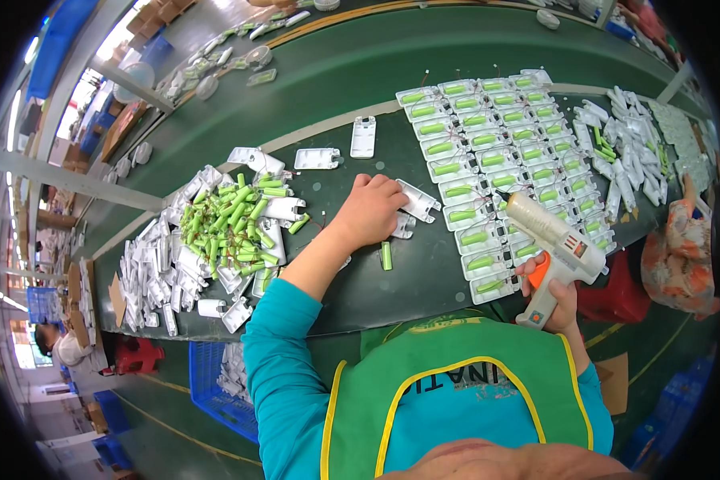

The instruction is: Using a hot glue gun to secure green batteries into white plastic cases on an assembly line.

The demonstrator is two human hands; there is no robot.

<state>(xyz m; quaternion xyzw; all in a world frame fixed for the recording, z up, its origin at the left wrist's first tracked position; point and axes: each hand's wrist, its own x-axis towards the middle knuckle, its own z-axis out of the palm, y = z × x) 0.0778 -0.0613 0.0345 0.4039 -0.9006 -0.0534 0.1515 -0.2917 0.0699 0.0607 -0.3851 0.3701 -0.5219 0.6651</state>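
Observation:
My left hand [368, 212] reaches over the bench, its fingers curled on the end of a white plastic casing [419, 202]. A second casing [404, 226] lies just below it, partly under the first. Near that hand a loose green battery cell [386, 256] rests on the bench. At the right, my right hand [564, 300] grips a glue gun [558, 256] with an orange trigger and a pale barrel. Its dark nozzle points up and left over rows of white casings [492, 160], each with a green cell and thin wires.
Green cells [232, 216] are heaped on a pile of white casings [156, 268] at the left. Two casings [363, 138] lie singly behind my left hand. More loose casings [632, 160] and another person [680, 256] are at the right. A blue crate [216, 392] stands below the bench.

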